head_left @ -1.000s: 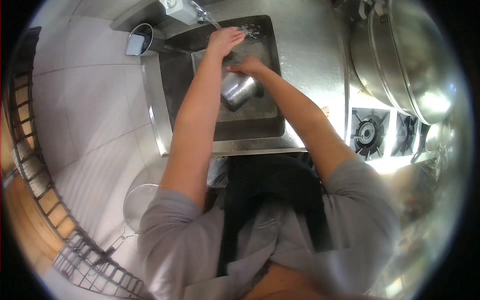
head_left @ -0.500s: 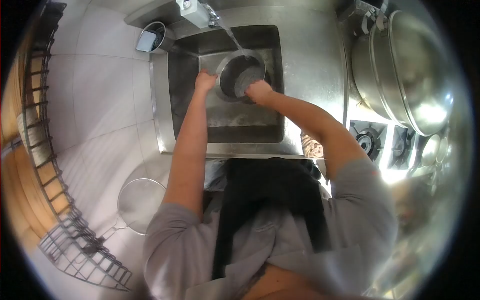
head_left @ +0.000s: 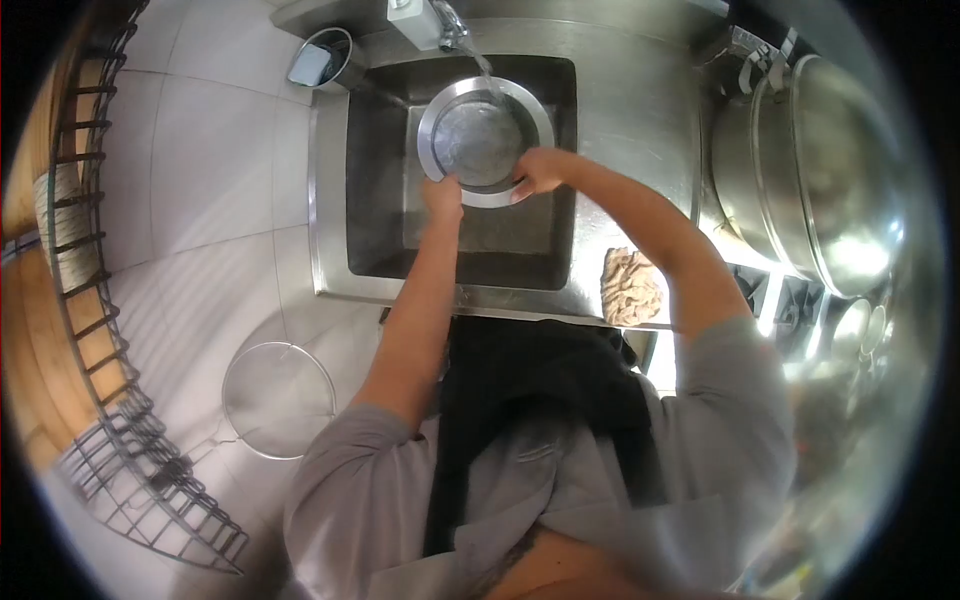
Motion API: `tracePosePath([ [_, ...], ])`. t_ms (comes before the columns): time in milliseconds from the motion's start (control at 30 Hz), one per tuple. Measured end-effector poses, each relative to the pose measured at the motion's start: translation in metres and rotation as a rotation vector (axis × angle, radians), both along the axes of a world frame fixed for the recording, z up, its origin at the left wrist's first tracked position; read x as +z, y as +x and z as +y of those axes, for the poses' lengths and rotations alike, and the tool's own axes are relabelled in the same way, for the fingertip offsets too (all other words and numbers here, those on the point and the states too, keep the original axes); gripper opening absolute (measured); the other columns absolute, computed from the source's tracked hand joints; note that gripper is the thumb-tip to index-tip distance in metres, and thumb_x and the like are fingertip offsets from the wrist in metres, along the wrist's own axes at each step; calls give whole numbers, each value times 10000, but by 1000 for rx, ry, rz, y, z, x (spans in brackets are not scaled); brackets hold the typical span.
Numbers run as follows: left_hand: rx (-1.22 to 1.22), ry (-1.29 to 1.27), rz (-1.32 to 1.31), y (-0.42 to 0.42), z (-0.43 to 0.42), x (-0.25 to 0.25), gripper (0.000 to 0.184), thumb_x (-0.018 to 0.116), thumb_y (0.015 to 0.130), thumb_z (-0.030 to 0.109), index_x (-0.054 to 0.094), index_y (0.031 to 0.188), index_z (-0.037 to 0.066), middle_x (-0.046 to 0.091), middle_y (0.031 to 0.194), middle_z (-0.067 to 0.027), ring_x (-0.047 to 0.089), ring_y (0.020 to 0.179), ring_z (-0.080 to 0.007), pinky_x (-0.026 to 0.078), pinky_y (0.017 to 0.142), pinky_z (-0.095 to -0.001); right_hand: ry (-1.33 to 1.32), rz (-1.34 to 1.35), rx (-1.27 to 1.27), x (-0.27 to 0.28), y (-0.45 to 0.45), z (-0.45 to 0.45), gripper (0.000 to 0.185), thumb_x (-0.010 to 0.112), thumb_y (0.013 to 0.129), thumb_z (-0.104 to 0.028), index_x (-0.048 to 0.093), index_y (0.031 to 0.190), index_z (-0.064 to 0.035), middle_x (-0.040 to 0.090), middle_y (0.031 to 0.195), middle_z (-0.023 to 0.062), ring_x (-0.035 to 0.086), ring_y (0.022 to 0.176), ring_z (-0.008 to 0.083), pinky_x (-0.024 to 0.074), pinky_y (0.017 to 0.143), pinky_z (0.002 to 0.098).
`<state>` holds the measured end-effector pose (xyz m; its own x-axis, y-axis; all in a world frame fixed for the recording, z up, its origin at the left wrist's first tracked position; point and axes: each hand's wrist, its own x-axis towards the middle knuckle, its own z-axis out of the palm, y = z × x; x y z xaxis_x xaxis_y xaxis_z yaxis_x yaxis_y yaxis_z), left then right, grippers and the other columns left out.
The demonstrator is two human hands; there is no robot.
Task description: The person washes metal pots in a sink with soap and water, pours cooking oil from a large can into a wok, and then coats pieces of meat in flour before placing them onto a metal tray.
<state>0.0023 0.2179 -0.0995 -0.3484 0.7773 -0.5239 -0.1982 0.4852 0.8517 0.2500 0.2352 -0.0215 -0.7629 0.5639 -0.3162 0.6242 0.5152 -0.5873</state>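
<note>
A round metal bowl (head_left: 427,138) with a broad bright rim is held above the sink (head_left: 480,240), its opening facing up towards me. My left hand (head_left: 442,195) grips the near-left part of the rim with closed fingers. On the near-right side, my right hand (head_left: 540,170) is closed on the same rim; its thumb shows on the outside and some fingers are hidden. From the faucet (head_left: 417,22), a stream of water (head_left: 478,62) falls onto the bowl's far edge.
A metal cup (head_left: 345,62) with a sponge stands at the sink's far-left corner. A crumpled brown cloth (head_left: 630,287) lies by the near-right corner. Large metal pots (head_left: 830,180) stand right. A round strainer (head_left: 278,400) and a wire rack (head_left: 100,300) are left.
The bowl has come up towards me and tipped to face me more. My left hand has moved right onto its rim; my right hand has shifted from inside it to the near-right rim.
</note>
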Motion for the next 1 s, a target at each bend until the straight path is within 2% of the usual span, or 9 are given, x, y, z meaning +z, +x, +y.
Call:
tracePosePath([
  [100,-77,180,478,30,-25,93,218,687,803,17,660,990,-93,693,906,-192,685,833,-297,518,741,-400,48,-136,-230,-22,-10,57,427,640,885,-402,714,1031,-8,707,931,238,677,918,427,543,825,488],
  [267,-100,41,471,55,-35,129,263,699,805,47,660,1025,-91,715,967,-205,691,888,-272,519,769,-401,24,658,-1041,-63,-111,85,291,553,869,-191,698,1085,-62,691,1076,226,664,1018,381,516,901,449],
  [367,33,83,464,32,-21,97,294,708,790,56,660,1044,-84,717,1000,-202,693,919,-292,519,797,-409,-406,760,-831,-75,-155,36,315,526,888,-221,715,1064,-41,720,1084,184,672,1013,388,512,886,444],
  [467,-51,166,425,2,-27,124,292,690,737,9,673,1004,-109,722,952,-189,687,863,-259,518,750,-373,154,549,-519,-125,-124,34,334,521,900,-217,712,1082,-12,714,1122,182,667,1051,385,518,899,446],
  [533,-133,64,635,-4,-48,103,300,695,731,14,669,998,-119,719,943,-200,688,842,-258,520,752,-376,39,-267,-199,-83,-84,69,356,513,908,-220,701,1108,6,713,1131,180,676,1051,362,526,902,454],
  [633,-184,-8,746,23,-42,115,313,708,719,26,668,991,-123,717,922,-204,690,812,-250,524,733,-373,179,-2,-659,-35,-93,70,406,509,949,-271,649,1246,-32,679,1179,224,660,1065,370,533,886,426],
  [700,-137,12,651,31,-35,122,318,716,713,32,672,990,-118,718,910,-197,691,801,-243,525,712,-367,69,329,-467,-39,-112,55,433,462,977,-331,663,1200,-20,692,1115,236,678,1013,362,545,829,441],
  [767,-166,-46,386,15,-7,126,338,692,699,19,665,1005,-124,696,982,-219,706,835,-294,537,658,-389,-517,307,-252,-13,-113,34,424,467,985,-355,673,1171,-35,692,1080,245,677,997,371,533,833,469],
  [1000,-409,-334,296,-9,81,130,290,680,733,-19,637,984,-159,646,872,-196,691,750,-342,571,585,-522,104,95,-339,56,-38,-36,433,597,938,-470,716,981,-56,713,936,190,673,875,413,528,772,481],
])
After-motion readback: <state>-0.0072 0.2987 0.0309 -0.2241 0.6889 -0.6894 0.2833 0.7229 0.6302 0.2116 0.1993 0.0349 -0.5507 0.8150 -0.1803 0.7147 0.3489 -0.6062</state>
